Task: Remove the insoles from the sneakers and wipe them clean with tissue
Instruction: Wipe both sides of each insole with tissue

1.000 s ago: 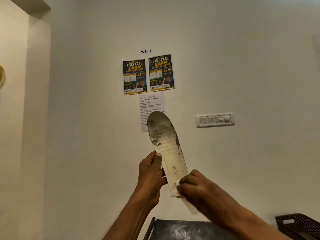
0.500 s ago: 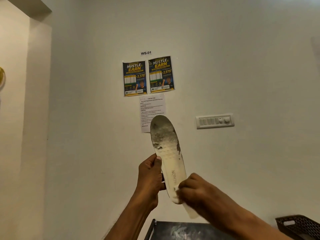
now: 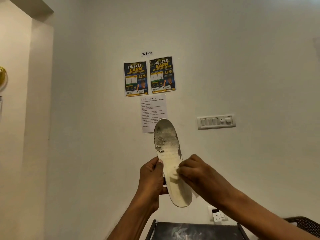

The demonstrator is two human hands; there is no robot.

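Observation:
A white insole (image 3: 168, 153) is held upright in front of the wall, toe end up. Grey dirt patches mark its upper part; the lower part looks pale and clean. My left hand (image 3: 152, 177) grips its left edge near the middle. My right hand (image 3: 194, 172) presses a white tissue (image 3: 174, 177) against the insole's middle; a bit of tissue also shows below the wrist. No sneakers are in view.
A dark shelf top (image 3: 195, 231) with black frame rails lies at the bottom centre. A dark woven basket (image 3: 304, 224) sits at the bottom right. Posters (image 3: 149, 76), a task sheet (image 3: 152, 110), a switch panel (image 3: 216, 122) and a socket (image 3: 216, 215) are on the wall.
My right hand with the tissue has moved up from the insole's heel end to its middle, uncovering the heel. The insole sits slightly lower in view.

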